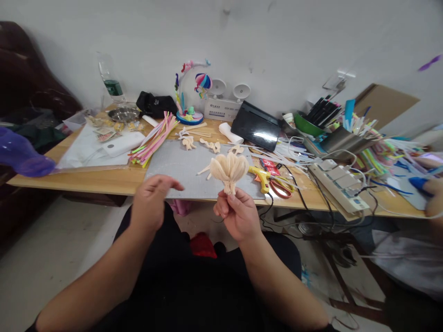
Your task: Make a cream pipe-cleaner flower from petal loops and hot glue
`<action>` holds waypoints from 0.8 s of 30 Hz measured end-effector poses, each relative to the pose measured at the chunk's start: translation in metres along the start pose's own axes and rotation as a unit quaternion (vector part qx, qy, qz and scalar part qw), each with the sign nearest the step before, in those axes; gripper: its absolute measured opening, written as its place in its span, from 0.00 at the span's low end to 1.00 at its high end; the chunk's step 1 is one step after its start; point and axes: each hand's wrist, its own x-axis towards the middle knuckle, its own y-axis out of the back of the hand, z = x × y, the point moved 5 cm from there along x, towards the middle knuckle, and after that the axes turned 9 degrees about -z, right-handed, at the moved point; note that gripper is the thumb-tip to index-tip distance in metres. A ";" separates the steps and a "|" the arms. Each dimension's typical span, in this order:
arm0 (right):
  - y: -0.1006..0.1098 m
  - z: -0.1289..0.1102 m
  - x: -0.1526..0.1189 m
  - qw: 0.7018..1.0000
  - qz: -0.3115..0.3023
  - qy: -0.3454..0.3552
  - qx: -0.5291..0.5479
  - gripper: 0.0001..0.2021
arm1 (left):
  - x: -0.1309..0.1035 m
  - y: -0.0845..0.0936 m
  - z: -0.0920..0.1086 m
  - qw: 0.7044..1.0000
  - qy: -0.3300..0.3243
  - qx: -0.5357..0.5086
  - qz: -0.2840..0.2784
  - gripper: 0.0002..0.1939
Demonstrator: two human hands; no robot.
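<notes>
My right hand (238, 216) pinches the narrow base of a cream, fan-shaped piece of fuzzy loops (229, 169), held upright just in front of the table edge. To its left my left hand (150, 203) is raised before the edge, apart from the piece; its index finger points right, and whether anything sits between its fingertips cannot be made out. Behind them a grey mat (166, 159) bears small cream curled pieces (188, 143). A yellow glue gun (261, 179) and red-handled scissors (281, 189) lie right of the held piece.
Pink and yellow fuzzy stems (157, 138) lie left of the mat. A black box (256, 125) stands behind it. At the right are a power strip (337, 186) with trailing cables and many stems. Another person's hand (434, 198) shows at the far right edge.
</notes>
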 end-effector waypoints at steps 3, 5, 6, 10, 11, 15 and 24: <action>0.002 0.002 -0.003 0.992 0.040 0.024 -0.115 0.06 | -0.011 -0.042 0.004 0.988 0.044 -0.090 -0.115 0.09; 0.002 -0.001 -0.005 0.971 0.065 0.042 -0.226 0.05 | -0.016 -0.055 0.006 0.987 0.046 -0.121 -0.096 0.09; 0.002 -0.003 -0.007 0.954 0.074 0.052 -0.286 0.05 | -0.017 -0.059 0.007 0.987 0.039 -0.129 -0.084 0.08; -0.004 -0.012 -0.010 0.869 0.082 0.094 -0.478 0.07 | -0.019 -0.066 0.002 0.980 0.024 -0.191 -0.047 0.06; -0.006 -0.013 -0.010 0.853 0.080 0.103 -0.505 0.07 | -0.019 -0.067 0.000 0.977 0.025 -0.207 -0.043 0.06; -0.012 -0.018 -0.010 0.816 0.071 0.134 -0.558 0.07 | -0.019 -0.067 -0.005 0.969 0.030 -0.241 -0.036 0.05; -0.023 -0.023 -0.011 0.800 0.039 0.152 -0.579 0.06 | -0.017 -0.072 -0.004 0.930 0.069 -0.354 -0.069 0.06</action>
